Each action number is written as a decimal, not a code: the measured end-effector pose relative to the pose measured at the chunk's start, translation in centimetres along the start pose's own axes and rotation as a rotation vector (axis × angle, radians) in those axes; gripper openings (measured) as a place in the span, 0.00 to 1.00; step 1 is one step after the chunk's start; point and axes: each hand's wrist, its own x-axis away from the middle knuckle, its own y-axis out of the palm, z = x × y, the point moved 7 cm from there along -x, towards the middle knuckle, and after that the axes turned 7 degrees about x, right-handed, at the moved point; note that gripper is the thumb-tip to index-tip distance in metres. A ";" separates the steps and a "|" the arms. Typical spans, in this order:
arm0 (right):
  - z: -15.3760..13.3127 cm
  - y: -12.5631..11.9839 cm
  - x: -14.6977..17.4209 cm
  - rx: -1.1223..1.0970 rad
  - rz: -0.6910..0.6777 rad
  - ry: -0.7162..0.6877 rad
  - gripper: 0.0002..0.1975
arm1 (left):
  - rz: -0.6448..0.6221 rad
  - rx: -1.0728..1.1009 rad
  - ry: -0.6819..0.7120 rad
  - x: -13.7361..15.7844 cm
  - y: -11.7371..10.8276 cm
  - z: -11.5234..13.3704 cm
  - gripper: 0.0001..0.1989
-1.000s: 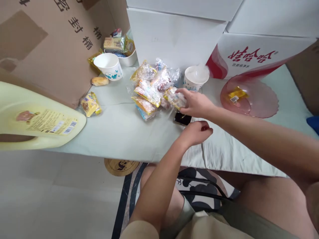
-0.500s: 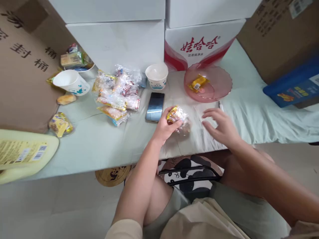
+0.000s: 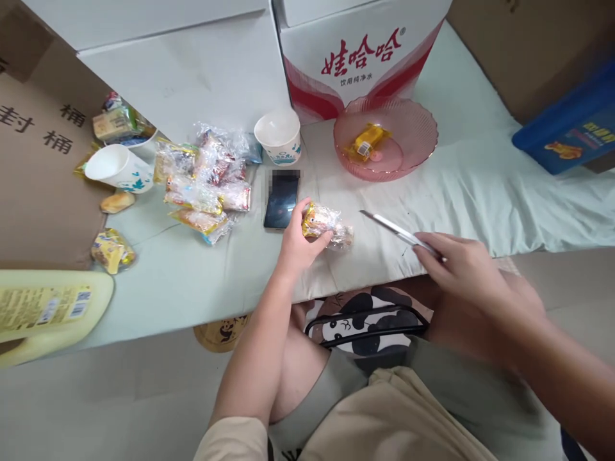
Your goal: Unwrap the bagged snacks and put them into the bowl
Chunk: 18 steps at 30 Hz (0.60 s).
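My left hand (image 3: 300, 240) is closed around a wrapped snack (image 3: 329, 224), a crinkly clear packet with a yellow printed end. The packet rests at the near part of the cloth-covered table. In my right hand (image 3: 456, 259) is a slim utility knife (image 3: 391, 226), white and silver with a dark narrow tip. Its tip points left toward the packet, a short gap away. Just beyond my left hand lies a black phone (image 3: 282, 203). A pink ribbed bowl (image 3: 413, 137) stands farther back, with a yellow-wrapped snack (image 3: 369, 141) inside.
A pile of wrapped snacks (image 3: 206, 186) lies left of the phone. One paper cup (image 3: 277, 137) stands behind the phone; another paper cup (image 3: 120, 168) leans at far left, near a small bun (image 3: 118, 202). White cartons (image 3: 192, 77) line the back. A blue box (image 3: 567, 134) stands at right.
My right hand, earlier without anything in its fingers, now holds the utility knife and has moved right and nearer. My left hand keeps the packet. The view has shifted.
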 end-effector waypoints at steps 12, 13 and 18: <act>3.5 -0.2 -0.1 0.414 0.134 -0.087 0.16 | -0.033 -0.378 0.220 0.5 -0.2 1.5 0.22; 3.3 -0.4 0.0 0.415 0.183 -0.086 0.17 | -0.023 -0.377 0.250 0.5 -0.2 1.8 0.18; -3.3 2.5 -1.7 0.063 0.136 -0.372 0.23 | -0.032 -0.041 0.212 0.4 0.3 2.6 0.09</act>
